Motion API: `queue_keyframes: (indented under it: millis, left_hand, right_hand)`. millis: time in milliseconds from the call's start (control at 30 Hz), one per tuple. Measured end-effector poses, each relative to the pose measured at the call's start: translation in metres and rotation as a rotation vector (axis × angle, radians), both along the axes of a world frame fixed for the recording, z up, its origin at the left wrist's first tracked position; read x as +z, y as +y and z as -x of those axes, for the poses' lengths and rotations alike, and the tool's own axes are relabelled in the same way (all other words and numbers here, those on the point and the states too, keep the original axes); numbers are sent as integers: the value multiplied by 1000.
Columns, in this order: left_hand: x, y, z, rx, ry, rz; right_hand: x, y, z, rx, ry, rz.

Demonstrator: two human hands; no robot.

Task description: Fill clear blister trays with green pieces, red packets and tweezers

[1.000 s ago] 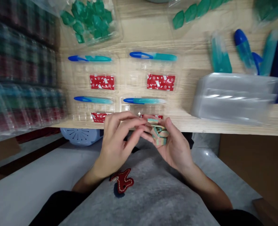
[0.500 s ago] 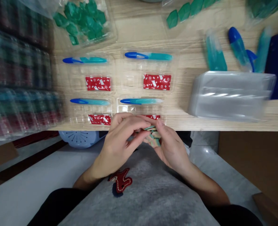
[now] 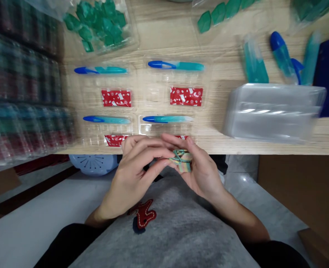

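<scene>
Just in front of the table edge, a small green-and-yellow patterned bundle (image 3: 184, 165) lies in my right hand (image 3: 206, 173), held between its thumb and curled fingers. Its exact kind I cannot make out; thin strips or layers show at its top. My left hand (image 3: 138, 167) pinches the bundle's left edge between thumb and forefinger. Beyond my hands, a clear tray (image 3: 167, 129) holds a blue-and-turquoise pen-shaped piece (image 3: 167, 119) and a red patterned packet (image 3: 181, 137), partly covered by my fingers.
Three similar trays hold like pieces, including a red packet (image 3: 186, 96). Green faceted lumps (image 3: 97, 24) fill a tray at back left. Packed clear boxes (image 3: 27, 130) stand stacked at left. Clear plastic trays (image 3: 276, 113) are piled at right, near loose turquoise pieces (image 3: 255, 61).
My left hand has shifted slightly left, its fingers drawing at the bundle's edge. More of the patterned bundle shows in my right hand, which has barely moved.
</scene>
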State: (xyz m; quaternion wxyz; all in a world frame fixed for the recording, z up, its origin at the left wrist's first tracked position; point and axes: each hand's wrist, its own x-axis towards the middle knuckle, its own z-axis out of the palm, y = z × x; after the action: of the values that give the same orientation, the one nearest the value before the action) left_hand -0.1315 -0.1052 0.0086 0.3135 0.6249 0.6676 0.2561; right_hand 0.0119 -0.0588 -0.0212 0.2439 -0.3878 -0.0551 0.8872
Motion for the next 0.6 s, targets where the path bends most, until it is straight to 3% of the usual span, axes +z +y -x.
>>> queue_keyframes:
  millis: [267, 600]
  left_hand:
    - [-5, -5, -9, 110, 203, -21]
    - [-5, -7, -14, 21, 316, -80]
  right_hand:
    - [0, -3, 0, -15, 50, -74]
    - [3, -1, 3, -33, -9, -105]
